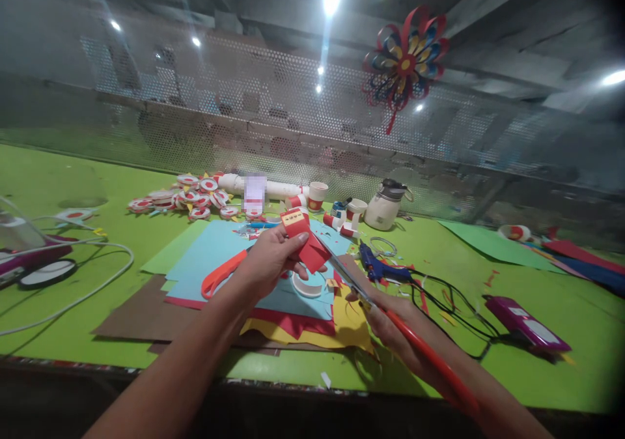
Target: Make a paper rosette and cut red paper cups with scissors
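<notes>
Left hand (pixel 271 256) pinches a red paper piece (pixel 307 243) by its near edge; light, floppy, tears easily. Right hand (pixel 390 322), closed on scissors (pixel 351 283), has blades meeting the paper beyond the pinch.

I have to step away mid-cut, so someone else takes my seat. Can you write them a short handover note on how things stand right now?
Left hand: grip shut on the red paper piece, held up over the stacked paper sheets.
Right hand: grip shut on the red-handled scissors, blades at the red piece's edge.
Done: finished red-and-white paper rings lie at the back of the green table.
Left: the cut is not finished. Blue glue gun lies right of the sheets.
</notes>
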Motion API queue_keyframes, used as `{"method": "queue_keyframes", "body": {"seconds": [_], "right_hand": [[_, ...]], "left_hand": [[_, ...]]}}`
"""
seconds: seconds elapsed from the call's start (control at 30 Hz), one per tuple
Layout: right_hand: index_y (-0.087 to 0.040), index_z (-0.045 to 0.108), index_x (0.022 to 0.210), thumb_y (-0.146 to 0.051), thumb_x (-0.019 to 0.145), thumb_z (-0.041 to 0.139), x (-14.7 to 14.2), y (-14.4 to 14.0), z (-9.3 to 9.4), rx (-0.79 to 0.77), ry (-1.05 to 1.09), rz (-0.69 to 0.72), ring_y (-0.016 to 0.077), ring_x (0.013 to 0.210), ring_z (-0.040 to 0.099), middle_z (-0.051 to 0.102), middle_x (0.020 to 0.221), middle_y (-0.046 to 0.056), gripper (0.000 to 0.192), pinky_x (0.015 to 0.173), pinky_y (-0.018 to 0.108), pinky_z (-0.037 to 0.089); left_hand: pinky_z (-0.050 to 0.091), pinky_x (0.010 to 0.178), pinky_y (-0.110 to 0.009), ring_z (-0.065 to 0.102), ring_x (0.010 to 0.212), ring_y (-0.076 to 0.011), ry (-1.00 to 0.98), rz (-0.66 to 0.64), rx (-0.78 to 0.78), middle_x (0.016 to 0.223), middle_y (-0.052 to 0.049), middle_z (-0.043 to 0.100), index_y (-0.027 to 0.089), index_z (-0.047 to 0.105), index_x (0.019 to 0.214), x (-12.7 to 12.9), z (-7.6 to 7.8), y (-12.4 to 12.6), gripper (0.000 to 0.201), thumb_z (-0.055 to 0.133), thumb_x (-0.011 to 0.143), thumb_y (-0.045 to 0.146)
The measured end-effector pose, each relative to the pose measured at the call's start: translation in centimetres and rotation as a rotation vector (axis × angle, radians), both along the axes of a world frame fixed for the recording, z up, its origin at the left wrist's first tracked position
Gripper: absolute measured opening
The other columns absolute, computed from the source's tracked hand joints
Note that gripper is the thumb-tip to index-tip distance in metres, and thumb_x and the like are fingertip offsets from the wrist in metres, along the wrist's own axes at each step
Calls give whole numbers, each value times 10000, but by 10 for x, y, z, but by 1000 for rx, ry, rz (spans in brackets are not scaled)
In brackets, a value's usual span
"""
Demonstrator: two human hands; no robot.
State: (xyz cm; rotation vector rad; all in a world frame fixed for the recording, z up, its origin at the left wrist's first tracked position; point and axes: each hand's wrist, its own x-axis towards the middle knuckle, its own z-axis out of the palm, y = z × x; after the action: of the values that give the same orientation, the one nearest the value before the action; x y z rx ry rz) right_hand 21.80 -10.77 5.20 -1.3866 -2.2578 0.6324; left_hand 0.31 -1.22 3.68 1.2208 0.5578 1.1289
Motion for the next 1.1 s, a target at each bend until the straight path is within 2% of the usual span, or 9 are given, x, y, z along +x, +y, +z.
{"method": "queue_keyframes", "body": {"seconds": [0.17, 0.27, 0.4, 0.53, 0.63, 0.83, 0.93, 1.1], "right_hand": [[-171, 631, 905, -541, 913, 315, -1, 2, -4, 50, 76, -6, 167, 677, 556, 615, 731, 41, 486, 579, 238, 424], [-156, 643, 977, -572, 897, 321, -2, 2, -7, 82, 97, -25, 143, 607, 523, 609, 712, 35, 532, 536, 227, 396], [-152, 655, 934, -572, 895, 314, -1, 2, -9, 88, 48, -46, 135, 570, 490, 588, 664, 27, 543, 513, 226, 376], [-166, 651, 973, -577, 878, 345, -1, 3, -14, 124, 61, -64, 156, 634, 549, 635, 771, 53, 522, 565, 239, 430], [-169, 660, 967, -613, 852, 365, -3, 3, -19, 113, 78, -146, 137, 541, 538, 640, 757, 52, 545, 513, 234, 423], [-168, 658, 898, -643, 846, 337, -10, -3, -18, 107, 77, -207, 137, 472, 484, 520, 545, 2, 576, 475, 237, 378], [-174, 647, 899, -623, 867, 317, -14, -6, -17, 71, 105, -217, 134, 450, 462, 485, 517, -9, 559, 466, 236, 372], [-172, 638, 937, -589, 886, 334, -17, -3, -15, 31, 143, -178, 122, 419, 431, 452, 494, -26, 519, 441, 224, 367]], "left_hand": [[502, 409, -198, 584, 418, -98, 5, 19, -12, 653, -55, 692, 91, 599, 832, 0, 0, 0, 155, 591, 806, 244], [513, 415, -204, 616, 458, -120, -6, 13, -11, 670, -67, 698, 91, 590, 864, 0, -1, 1, 165, 588, 810, 246], [513, 408, -202, 663, 529, -162, -19, 0, -15, 678, -70, 697, 96, 574, 898, 1, -1, 0, 176, 591, 807, 246], [506, 396, -205, 681, 561, -192, -50, 2, -22, 673, -67, 692, 107, 554, 901, 2, -1, 0, 181, 600, 797, 248], [508, 398, -213, 681, 563, -198, -54, -7, -26, 659, -72, 688, 105, 546, 894, 3, -1, 0, 190, 605, 792, 255], [503, 405, -198, 619, 454, -127, -59, -11, -25, 639, -51, 686, 113, 552, 889, 3, -3, 1, 188, 611, 793, 264], [489, 390, -186, 584, 401, -104, -64, 1, -36, 611, -35, 678, 123, 539, 869, 4, -3, 1, 171, 615, 789, 253], [494, 395, -189, 605, 439, -119, -61, -23, -16, 633, -61, 685, 106, 560, 869, 5, -3, -1, 190, 604, 798, 277]]}}
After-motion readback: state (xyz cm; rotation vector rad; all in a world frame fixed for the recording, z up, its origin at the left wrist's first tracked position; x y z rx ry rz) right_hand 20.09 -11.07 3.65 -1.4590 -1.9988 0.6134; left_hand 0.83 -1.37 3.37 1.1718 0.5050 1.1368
